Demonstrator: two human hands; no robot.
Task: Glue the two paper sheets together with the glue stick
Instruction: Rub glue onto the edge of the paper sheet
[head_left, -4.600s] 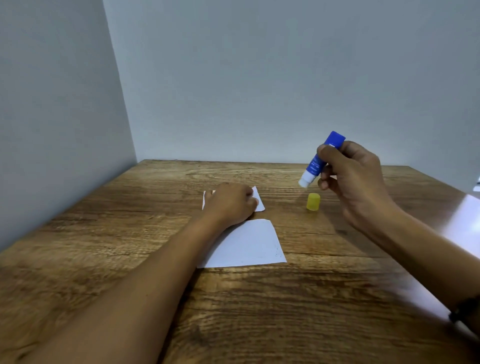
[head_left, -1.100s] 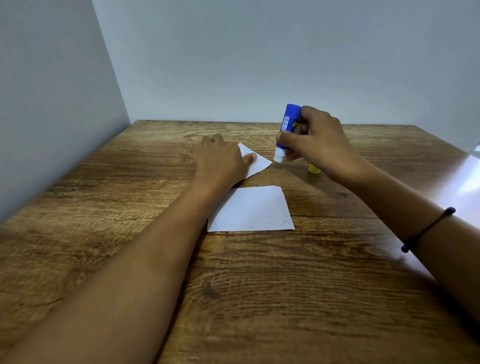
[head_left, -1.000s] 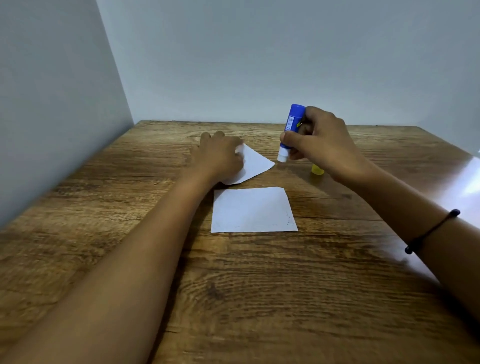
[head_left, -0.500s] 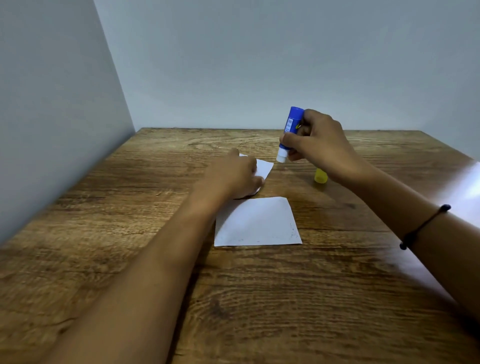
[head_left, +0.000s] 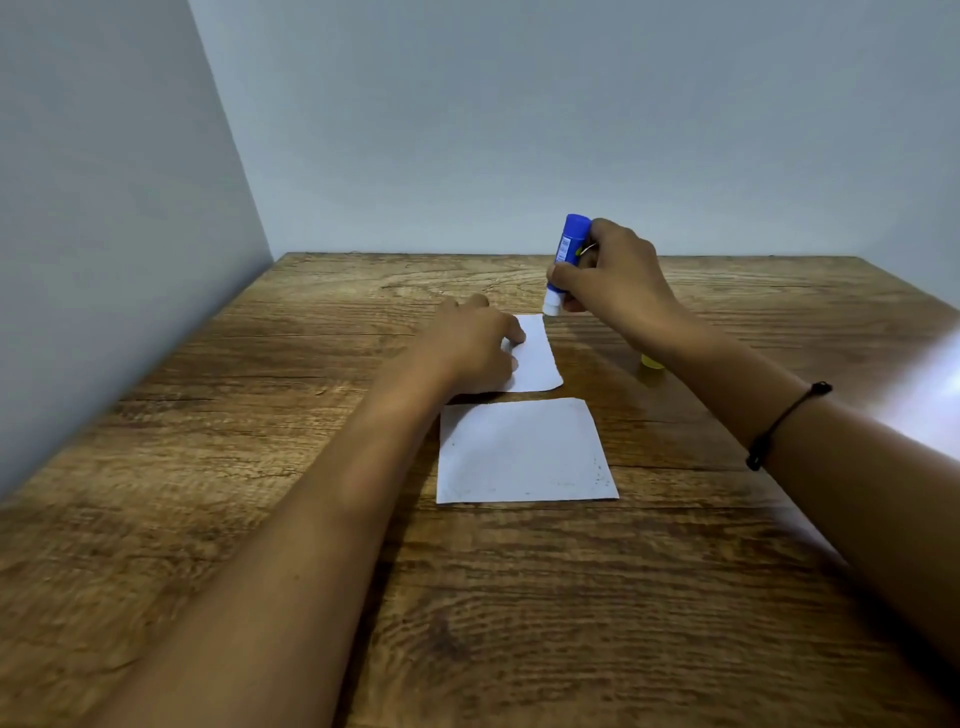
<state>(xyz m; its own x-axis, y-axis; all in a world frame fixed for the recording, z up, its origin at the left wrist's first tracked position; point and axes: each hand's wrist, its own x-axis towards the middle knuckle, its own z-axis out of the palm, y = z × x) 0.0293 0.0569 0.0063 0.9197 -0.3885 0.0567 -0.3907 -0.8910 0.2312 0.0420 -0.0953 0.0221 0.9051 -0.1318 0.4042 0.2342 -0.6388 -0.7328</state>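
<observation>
Two white paper sheets lie on the wooden table (head_left: 260, 519). The near sheet (head_left: 524, 452) lies flat and untouched. The far sheet (head_left: 537, 358) is held down by my left hand (head_left: 470, 345), whose fingers press its left part and cover much of it. My right hand (head_left: 613, 280) grips a blue glue stick (head_left: 569, 254) upright, its white tip down at the far right corner of the far sheet. Whether the tip touches the paper is unclear.
The yellow cap (head_left: 652, 362) of the glue stick stands on the table to the right of the far sheet, partly hidden by my right forearm. Grey walls close the table at the left and the back.
My left hand has turned and flattened the far sheet so it lies squarer. The glue stick's tip has come down to that sheet's far right corner.
</observation>
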